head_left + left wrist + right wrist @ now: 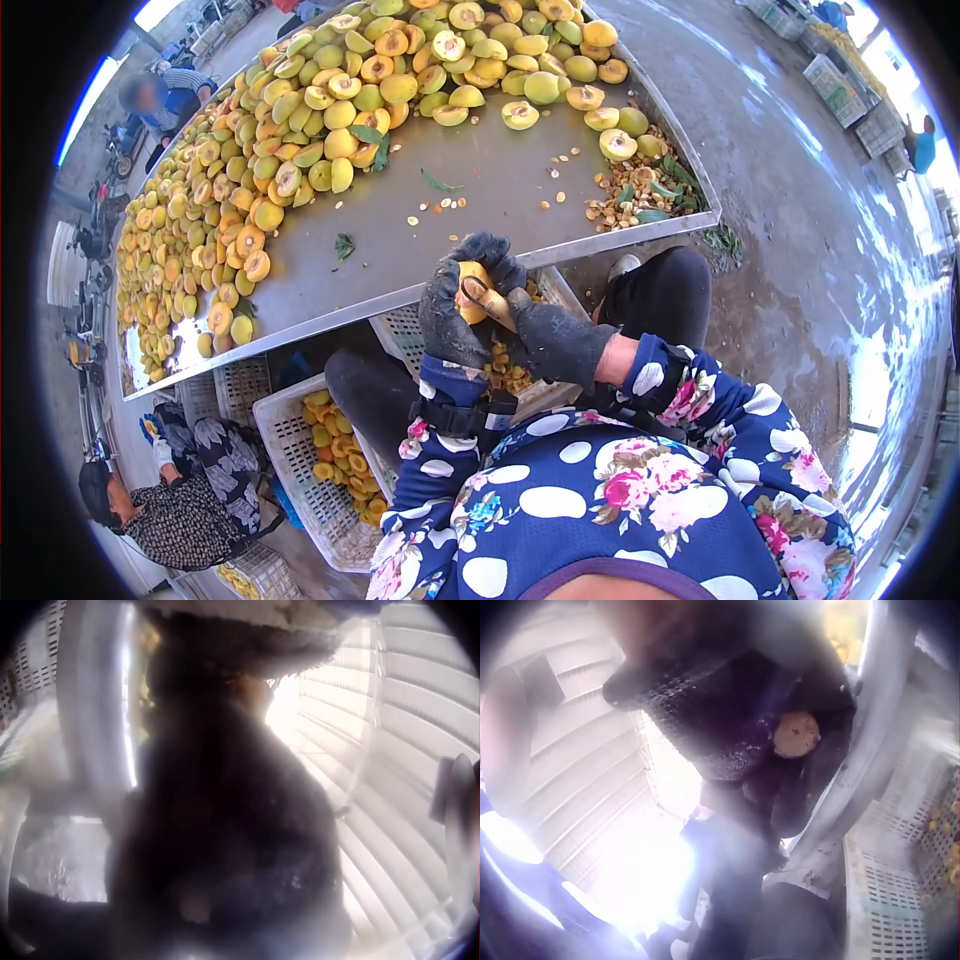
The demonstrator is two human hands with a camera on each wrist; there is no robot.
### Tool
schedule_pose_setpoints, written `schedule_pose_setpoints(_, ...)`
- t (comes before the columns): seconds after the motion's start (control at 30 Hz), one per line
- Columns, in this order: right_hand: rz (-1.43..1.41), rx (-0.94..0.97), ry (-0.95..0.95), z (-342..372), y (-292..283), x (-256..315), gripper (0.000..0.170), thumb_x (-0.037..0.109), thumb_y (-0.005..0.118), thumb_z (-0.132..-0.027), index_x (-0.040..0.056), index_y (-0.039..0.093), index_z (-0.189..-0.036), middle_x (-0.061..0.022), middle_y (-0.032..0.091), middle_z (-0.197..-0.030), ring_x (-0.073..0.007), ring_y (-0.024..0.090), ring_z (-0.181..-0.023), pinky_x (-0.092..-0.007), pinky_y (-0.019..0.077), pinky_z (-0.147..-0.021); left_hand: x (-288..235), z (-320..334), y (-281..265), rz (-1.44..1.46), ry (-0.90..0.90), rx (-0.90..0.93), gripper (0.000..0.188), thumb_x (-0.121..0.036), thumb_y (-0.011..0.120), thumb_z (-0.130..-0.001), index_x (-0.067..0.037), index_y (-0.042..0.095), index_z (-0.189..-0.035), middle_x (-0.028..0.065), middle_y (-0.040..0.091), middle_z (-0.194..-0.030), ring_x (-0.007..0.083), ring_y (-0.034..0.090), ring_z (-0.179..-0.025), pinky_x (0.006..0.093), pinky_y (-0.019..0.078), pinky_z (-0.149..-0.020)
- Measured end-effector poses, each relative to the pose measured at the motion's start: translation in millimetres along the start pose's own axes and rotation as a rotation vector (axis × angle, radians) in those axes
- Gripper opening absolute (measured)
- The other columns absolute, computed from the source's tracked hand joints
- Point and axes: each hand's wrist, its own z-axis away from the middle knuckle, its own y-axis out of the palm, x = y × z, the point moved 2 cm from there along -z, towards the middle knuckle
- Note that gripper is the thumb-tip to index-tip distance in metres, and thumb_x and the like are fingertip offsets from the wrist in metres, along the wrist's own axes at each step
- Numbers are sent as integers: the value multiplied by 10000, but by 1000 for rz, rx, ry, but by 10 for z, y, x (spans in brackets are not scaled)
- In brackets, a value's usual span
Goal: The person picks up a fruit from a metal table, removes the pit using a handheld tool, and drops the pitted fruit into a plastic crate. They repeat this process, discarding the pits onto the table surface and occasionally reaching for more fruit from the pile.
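Your left hand (446, 318) grips a cut stone fruit (470, 272); your right hand (562, 340) holds a wooden-handled loop tool (497, 308) against it, near the front edge of the metal tray (510, 205).

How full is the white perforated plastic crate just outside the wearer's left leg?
Partly full: yellow-green fruit pieces lie in the crate, with its left inner side bare. Fill depth: cannot tell.
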Motion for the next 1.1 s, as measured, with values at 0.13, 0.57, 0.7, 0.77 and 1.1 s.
schedule_pose_setpoints(0.13,-15,108,126,-24,107,-116,501,79,534,-748,-26,340,-1197,-240,540,-760,-367,550,-619,-430,426,-542,42,-21,-152,-196,119,110,446,-303,380,-901,30,440,-1192,207,531,-1117,304,535,-998,428,449,-869)
schedule_pose_setpoints(0.57,-196,261,264,-73,87,-22,366,74,495,-799,39,375,-1144,-221,538,-829,-330,564,-680,-408,447,-604,44,-54,-412,-851,266,57,329,-224,416,-844,4,599,-996,111,625,-930,205,613,-805,311,483,-761)
schedule_pose_setpoints(0.7,-543,422,513,-70,72,-32,339,104,497,-820,27,374,-1126,-191,538,-843,-272,572,-622,-375,468,-528,51,-85,-505,-664,103,196,442,-332,452,-868,47,512,-1089,171,580,-1007,249,577,-835,364,488,-756)
schedule_pose_setpoints(0.77,-107,291,219,-130,97,-26,300,119,485,-831,8,389,-1093,-152,538,-819,-199,558,-533,-307,461,-408,-16,-54,-383,-767,169,136,321,-224,420,-833,-19,616,-983,104,638,-905,198,617,-814,311,475,-785)
schedule_pose_setpoints(1.1,-1224,528,543,-41,37,-62,244,158,539,-826,28,452,-1013,-44,556,-697,-84,525,-479,-207,419,-366,102,-172,-741,-418,27,283,489,-349,510,-818,73,526,-1063,211,577,-1008,300,573,-909,402,475,-822)
